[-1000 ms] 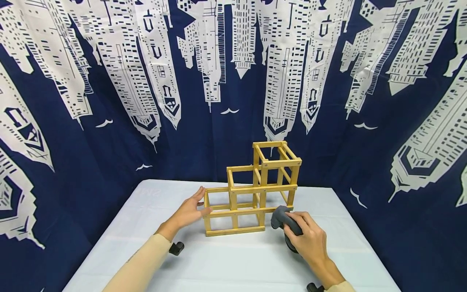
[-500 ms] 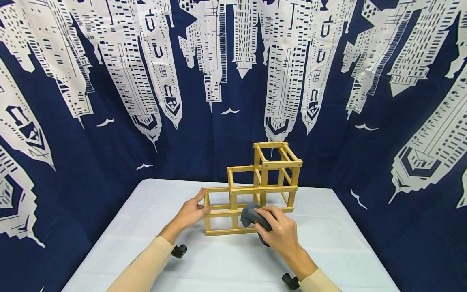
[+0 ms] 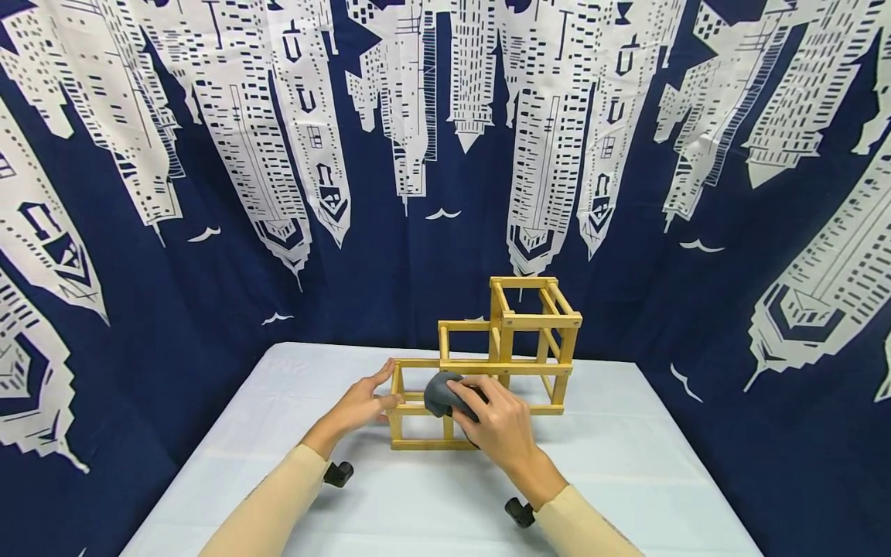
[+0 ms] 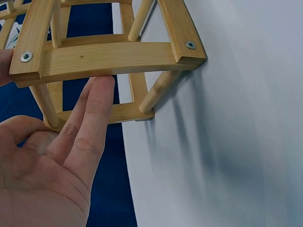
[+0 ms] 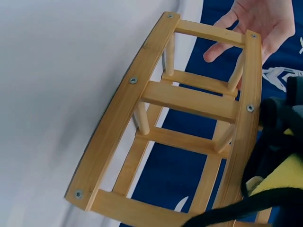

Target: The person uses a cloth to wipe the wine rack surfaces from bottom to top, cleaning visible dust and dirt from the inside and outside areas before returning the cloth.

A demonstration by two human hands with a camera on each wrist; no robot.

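A stepped wooden rack [image 3: 543, 319] of light slats and round dowels stands on the table. At its low left end my left hand [image 3: 358, 404] spans the upper frame, thumb at the near corner and index finger at the far one. Two longer fingers [image 4: 93, 118] reach straight to the end slat in the left wrist view. My right hand [image 3: 497, 422] grips a dark grey, soft-looking object [image 3: 442, 394] in front of the low compartments. The right wrist view shows the object's black edging and a yellow part [image 5: 284, 177]; its kind I cannot tell.
The white-covered table [image 3: 626, 464] extends around the rack. Behind and beside it hangs a navy curtain [image 3: 376, 302] printed with white buildings. Black wrist devices [image 3: 339, 473] sit under both forearms.
My right hand has carried the dark grey object leftward along the rack's front, from its right side to the low left part. My left hand stays at the rack's end.
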